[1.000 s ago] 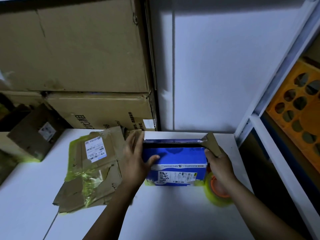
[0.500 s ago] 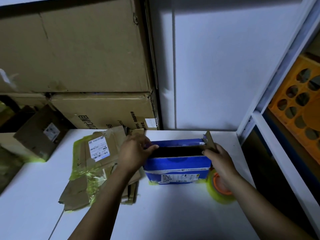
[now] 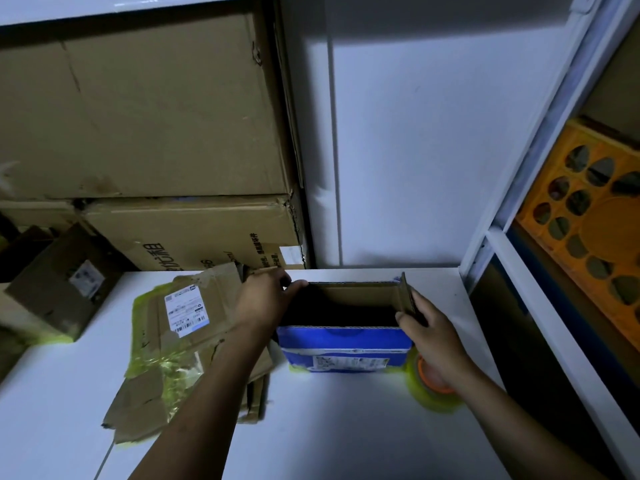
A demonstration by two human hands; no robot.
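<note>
A small blue cardboard box [image 3: 346, 344] stands upright on the white table [image 3: 329, 427], its top open and its brown inside dark. My left hand [image 3: 265, 299] grips the box's left end, thumb curled over the far rim. My right hand [image 3: 433, 336] holds the raised brown flap [image 3: 404, 294] at the box's right end between thumb and fingers. A white shipping label shows on the blue front face.
Flattened cardboard with yellow-green tape [image 3: 180, 344] lies left of the box. A tape roll with an orange core [image 3: 433, 386] sits under my right wrist. Large cartons [image 3: 156, 133] are stacked at the back left, a small parcel [image 3: 65, 285] far left, an orange crate [image 3: 595, 216] right.
The blue box went from lying squashed to standing open with its inside showing. My left hand moved from its front face to its left end; my right hand kept hold of the right flap.
</note>
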